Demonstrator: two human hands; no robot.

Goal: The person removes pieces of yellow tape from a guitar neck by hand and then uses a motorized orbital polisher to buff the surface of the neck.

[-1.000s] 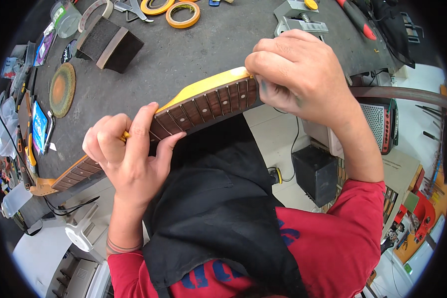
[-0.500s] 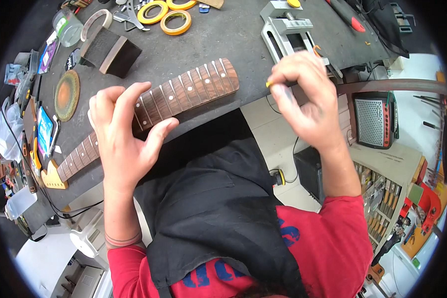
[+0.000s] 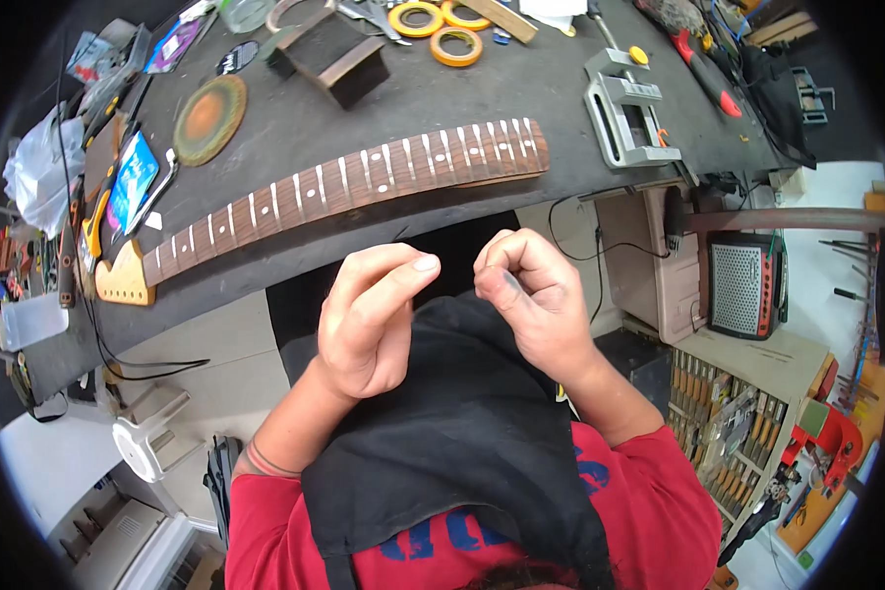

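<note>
1. Grip of left hand (image 3: pixel 369 320): fingers half curled, thumb and forefinger tips drawn close together, nothing visible between them; released from the workpiece.
2. Grip of right hand (image 3: pixel 531 300): fingers bunched against the thumb in a pinch; whether anything small is held cannot be told.
3. Both hands raised above a black cloth apron (image 3: pixel 462 423) worn over a red shirt, near each other but apart, off the table.
4. Long brown wooden guitar neck with pale fret lines and white dot inlays (image 3: pixel 334 192): lying flat on the dark grey table (image 3: pixel 442 98), parallel to its near edge, untouched by either hand, pale headstock end toward the person's left.
5. Beyond the neck: dark brown wooden block (image 3: pixel 329 54); round orange-and-green disc (image 3: pixel 209 118); two orange tape rolls (image 3: pixel 438 29).
6. Toward the right on the table: grey metal clamp-like fixture (image 3: pixel 624 118); red-handled tool (image 3: pixel 703 74).
7. Left end of table: phone with lit blue screen (image 3: pixel 131 182), crumpled clear plastic bag (image 3: pixel 34 177).
8. Below the table edge, right: small grey-fronted amplifier (image 3: pixel 745 285).
</note>
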